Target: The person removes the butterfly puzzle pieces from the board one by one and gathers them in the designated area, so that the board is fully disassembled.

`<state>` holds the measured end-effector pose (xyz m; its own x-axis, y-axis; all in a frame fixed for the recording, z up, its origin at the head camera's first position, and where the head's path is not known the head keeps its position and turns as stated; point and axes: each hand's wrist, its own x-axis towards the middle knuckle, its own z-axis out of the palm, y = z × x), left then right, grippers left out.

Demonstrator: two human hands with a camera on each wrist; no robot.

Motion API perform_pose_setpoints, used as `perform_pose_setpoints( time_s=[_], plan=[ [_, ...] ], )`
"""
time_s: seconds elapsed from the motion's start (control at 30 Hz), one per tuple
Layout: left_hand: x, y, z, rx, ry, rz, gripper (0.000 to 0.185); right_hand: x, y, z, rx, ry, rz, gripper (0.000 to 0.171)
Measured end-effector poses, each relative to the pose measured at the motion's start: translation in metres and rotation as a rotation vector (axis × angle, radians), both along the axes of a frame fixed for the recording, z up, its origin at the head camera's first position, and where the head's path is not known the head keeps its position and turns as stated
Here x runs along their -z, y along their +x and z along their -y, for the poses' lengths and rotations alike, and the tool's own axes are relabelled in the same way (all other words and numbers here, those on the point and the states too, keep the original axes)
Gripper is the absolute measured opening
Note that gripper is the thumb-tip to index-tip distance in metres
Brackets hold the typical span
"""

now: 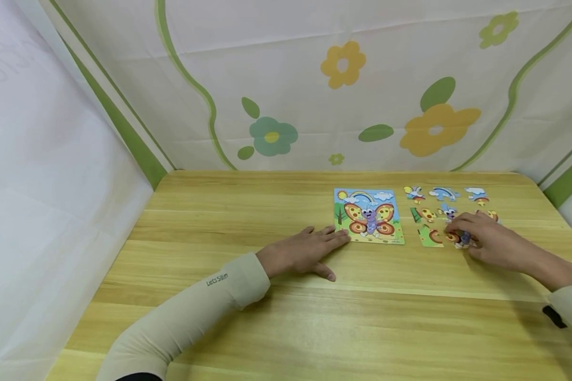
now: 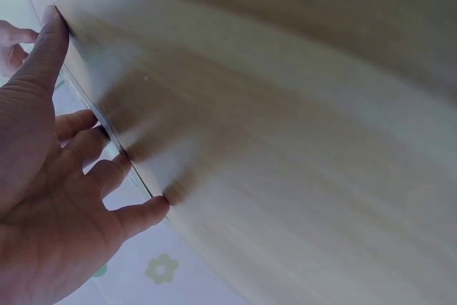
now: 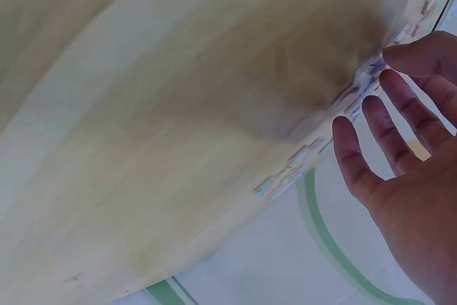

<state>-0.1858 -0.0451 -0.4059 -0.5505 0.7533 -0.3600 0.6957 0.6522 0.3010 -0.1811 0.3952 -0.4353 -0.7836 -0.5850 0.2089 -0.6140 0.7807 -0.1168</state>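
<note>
A square butterfly picture board [image 1: 369,211] lies on the table, and my left hand [image 1: 305,251] rests palm down with its fingertips at the lower left corner. The left wrist view shows this hand [image 2: 64,183] with fingers and thumb spread. To the right of the board, loose jigsaw pieces [image 1: 444,193] lie in rows with small gaps. My right hand [image 1: 498,243] pinches a jigsaw piece [image 1: 462,239] with part of the butterfly on it, in the nearest row. The hand covers some of the pieces beside it. In the right wrist view, its thumb and index finger [image 3: 403,91] come close together at the pieces.
The wooden table [image 1: 338,323] ends at the back against a white cloth with flowers [image 1: 343,63]. More white cloth [image 1: 38,185] hangs along the left side. A jigsaw piece with green and red [image 1: 430,236] lies just left of my right fingertips.
</note>
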Motion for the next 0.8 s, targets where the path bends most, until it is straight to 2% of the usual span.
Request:
perform_pose_setpoints(
  time_s=[0.2, 0.43, 0.67, 0.8],
  plan=[
    [0.000, 0.001, -0.002, 0.012, -0.008, -0.024, 0.095, -0.007, -0.002, 0.012, -0.003, -0.004, -0.006, 0.050],
    [-0.004, 0.002, -0.004, 0.035, -0.046, -0.073, 0.097, -0.017, -0.008, 0.044, -0.007, -0.074, 0.077, 0.040],
    [-0.005, 0.005, -0.022, 0.092, -0.016, -0.083, 0.101, -0.021, -0.015, 0.075, -0.040, -0.128, 0.151, 0.041],
    [-0.003, 0.006, -0.031, 0.128, -0.044, -0.119, 0.100, -0.021, -0.019, 0.092, -0.069, -0.133, 0.180, 0.040]
  ],
)
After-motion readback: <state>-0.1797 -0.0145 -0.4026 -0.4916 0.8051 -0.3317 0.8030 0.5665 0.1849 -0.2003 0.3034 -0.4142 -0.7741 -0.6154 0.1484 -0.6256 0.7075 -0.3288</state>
